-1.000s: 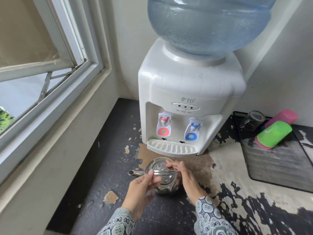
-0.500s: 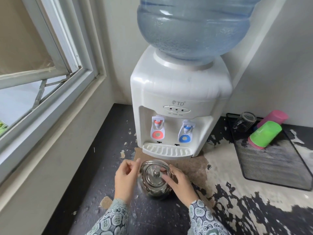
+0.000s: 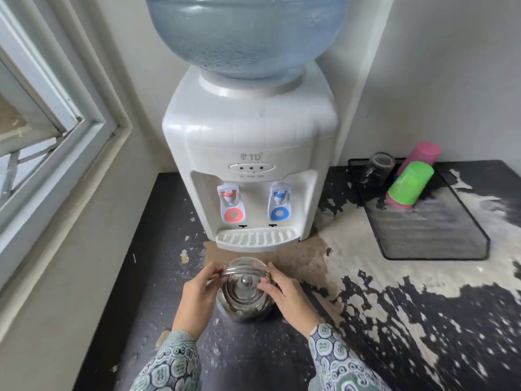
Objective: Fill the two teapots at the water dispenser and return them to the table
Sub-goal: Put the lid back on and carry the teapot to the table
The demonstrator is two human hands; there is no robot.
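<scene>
A shiny steel teapot (image 3: 244,301) with its knobbed lid on stands on the dark worn counter, just in front of the white water dispenser (image 3: 249,153). My left hand (image 3: 198,296) grips the left end of the teapot's hoop handle and its side. My right hand (image 3: 284,293) rests on the right side, fingertips on the lid edge. The dispenser's red tap (image 3: 231,206) and blue tap (image 3: 280,203) sit above the drip tray (image 3: 256,238). Only one teapot is in view.
A large blue water bottle (image 3: 245,32) tops the dispenser. At the right, a black mesh tray (image 3: 439,235) holds a clear glass (image 3: 377,167), a green cup (image 3: 410,184) and a pink cup (image 3: 421,156). A window frame (image 3: 70,142) and wall bound the left side.
The teapot has turned so its spout no longer points left and the lid knob faces up. Both hands shifted to the handle ends; the view moved closer to the dispenser.
</scene>
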